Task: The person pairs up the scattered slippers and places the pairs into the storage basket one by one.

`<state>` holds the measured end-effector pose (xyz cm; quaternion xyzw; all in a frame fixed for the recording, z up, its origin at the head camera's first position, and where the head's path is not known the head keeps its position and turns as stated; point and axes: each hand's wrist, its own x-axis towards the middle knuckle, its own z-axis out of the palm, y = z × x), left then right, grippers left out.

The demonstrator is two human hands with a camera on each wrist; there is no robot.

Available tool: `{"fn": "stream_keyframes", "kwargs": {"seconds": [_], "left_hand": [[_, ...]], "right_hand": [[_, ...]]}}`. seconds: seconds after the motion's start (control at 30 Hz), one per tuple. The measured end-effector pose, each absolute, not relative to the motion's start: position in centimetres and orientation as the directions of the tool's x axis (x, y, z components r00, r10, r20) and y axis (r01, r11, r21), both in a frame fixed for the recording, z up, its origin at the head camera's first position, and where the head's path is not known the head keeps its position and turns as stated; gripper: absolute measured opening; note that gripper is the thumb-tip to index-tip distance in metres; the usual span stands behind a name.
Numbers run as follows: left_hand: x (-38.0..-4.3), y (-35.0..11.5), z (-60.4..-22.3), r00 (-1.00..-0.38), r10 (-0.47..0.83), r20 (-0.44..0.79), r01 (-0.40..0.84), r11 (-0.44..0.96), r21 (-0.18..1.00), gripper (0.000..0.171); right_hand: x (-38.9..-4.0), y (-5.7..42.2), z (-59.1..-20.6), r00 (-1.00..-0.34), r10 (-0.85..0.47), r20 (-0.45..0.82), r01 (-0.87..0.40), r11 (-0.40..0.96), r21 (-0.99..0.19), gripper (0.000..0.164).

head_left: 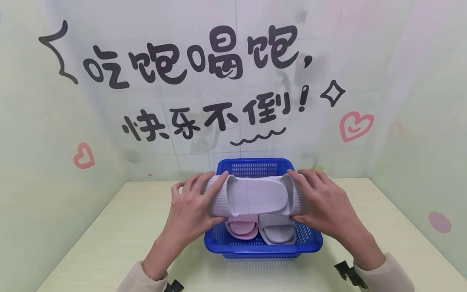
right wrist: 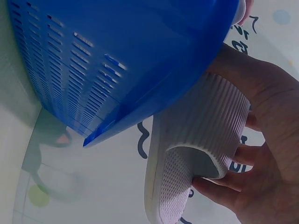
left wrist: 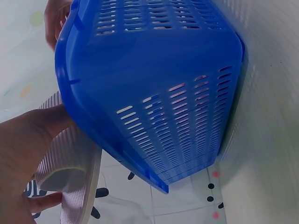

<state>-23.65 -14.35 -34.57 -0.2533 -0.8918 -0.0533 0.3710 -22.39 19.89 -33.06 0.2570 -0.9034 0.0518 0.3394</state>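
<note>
Above a blue plastic basket (head_left: pixel 262 248), both hands hold a pair of pale lavender slippers (head_left: pixel 259 196), laid sideways with a ribbed strap at each end. My left hand (head_left: pixel 191 205) grips the left strap, thumb below and fingers over the top. At the opposite end, my right hand (head_left: pixel 324 200) grips the other strap the same way; in the right wrist view its fingers reach to the opening of a slipper (right wrist: pixel 205 116). Inside the basket lie a pink slipper (head_left: pixel 242 230) and a grey slipper (head_left: pixel 279 234), their far parts hidden behind the held pair.
The basket stands on a pale wooden table (head_left: pixel 98 247), close to the back wall (head_left: pixel 182 162). Black lettering and pink hearts mark the wall covering, and side walls rise at left and right. A dark strap piece (head_left: pixel 350 275) sits at the right wrist.
</note>
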Motion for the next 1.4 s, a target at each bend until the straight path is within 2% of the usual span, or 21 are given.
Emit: {"fn": "stream_keyframes", "kwargs": {"seconds": [1.4], "left_hand": [[-23.29, -13.85, -34.73, -0.596, 0.419, 0.685, 0.506, 0.858, -0.084, 0.122]], "right_hand": [[-22.08, 19.13, -33.16, -0.646, -0.430, 0.630, -0.497, 0.864, 0.081, 0.117]]}}
